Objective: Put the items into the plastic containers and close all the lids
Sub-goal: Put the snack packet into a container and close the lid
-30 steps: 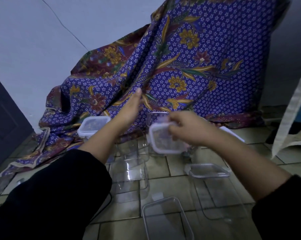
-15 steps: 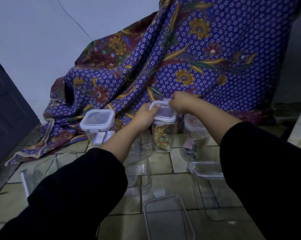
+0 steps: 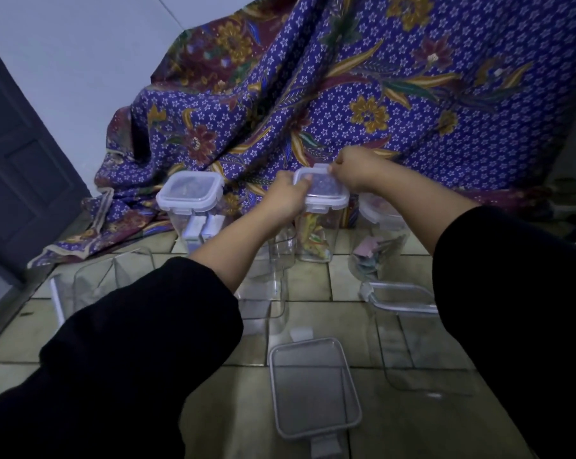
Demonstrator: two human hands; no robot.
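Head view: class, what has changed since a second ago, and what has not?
The lid, then held in the air by the right hand, now sits on the container of colourful items. The left hand, then raised and empty, now grips its left edge; the right hand pinches its far tab. The closed container and loose lid stayed put.

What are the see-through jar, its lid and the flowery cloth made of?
The jar looks like clear hard plastic: you see colourful bits inside. Its lid seems smooth whitish plastic. The cloth is soft printed fabric, hanging in folds.
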